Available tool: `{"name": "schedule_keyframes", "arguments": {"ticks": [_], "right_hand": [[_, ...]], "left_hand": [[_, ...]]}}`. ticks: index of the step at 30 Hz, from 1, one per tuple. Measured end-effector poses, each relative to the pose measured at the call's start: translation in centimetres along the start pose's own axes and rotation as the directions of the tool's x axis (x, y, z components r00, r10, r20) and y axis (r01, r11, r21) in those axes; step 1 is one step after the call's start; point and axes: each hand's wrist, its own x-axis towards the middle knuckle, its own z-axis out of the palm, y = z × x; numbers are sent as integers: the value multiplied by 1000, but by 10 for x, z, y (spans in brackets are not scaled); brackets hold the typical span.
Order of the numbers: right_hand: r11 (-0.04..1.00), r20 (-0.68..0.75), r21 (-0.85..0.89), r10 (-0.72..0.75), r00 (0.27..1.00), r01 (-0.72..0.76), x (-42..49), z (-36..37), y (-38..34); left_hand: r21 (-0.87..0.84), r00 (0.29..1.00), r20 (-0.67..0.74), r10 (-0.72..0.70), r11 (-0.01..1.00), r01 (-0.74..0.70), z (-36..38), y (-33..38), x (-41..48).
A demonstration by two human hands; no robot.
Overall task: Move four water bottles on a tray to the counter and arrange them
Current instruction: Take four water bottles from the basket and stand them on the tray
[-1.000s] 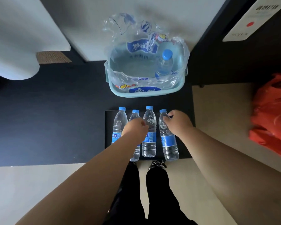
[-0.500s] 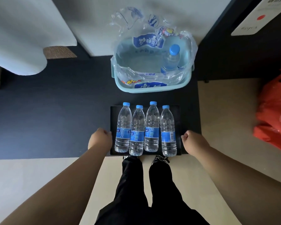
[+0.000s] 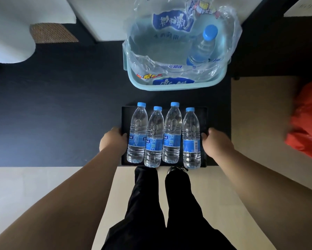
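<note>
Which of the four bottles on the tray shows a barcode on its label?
The rightmost bottle, next to the right hand. Its label shows a white barcode patch; the other three labels show a logo or letters instead.

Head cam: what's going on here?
A person holds a black tray by its two sides, left hand on the left edge and right hand on the right. Four water bottles lie side by side on it, caps pointing away from the person. The tray is over a dark surface; whether it rests on it or is lifted cannot be told. Beyond it sits a light blue basin with plastic wrap and one more bottle.
</note>
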Motion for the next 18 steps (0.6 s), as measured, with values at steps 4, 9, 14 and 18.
{"name": "schedule_keyframes", "arguments": {"ticks": [4,9,14,18], "right_hand": [[1000,-34,-29,4,999,-5,1,1,-3],[995,-48,-102,17,999,-22,1,3,-8],[982,-108,-177,42,993,-61,-3,8,-9],[984,-128,-151,76,989,-95,-9,7,-9]], "left_hand": [[58,998,-10,56,997,-56,1,1,2],[39,997,-19,76,996,-75,4,3,2],[16,995,-38,94,996,-93,4,4,-5],[-15,994,-55,92,996,-93,7,2,-17]]}}
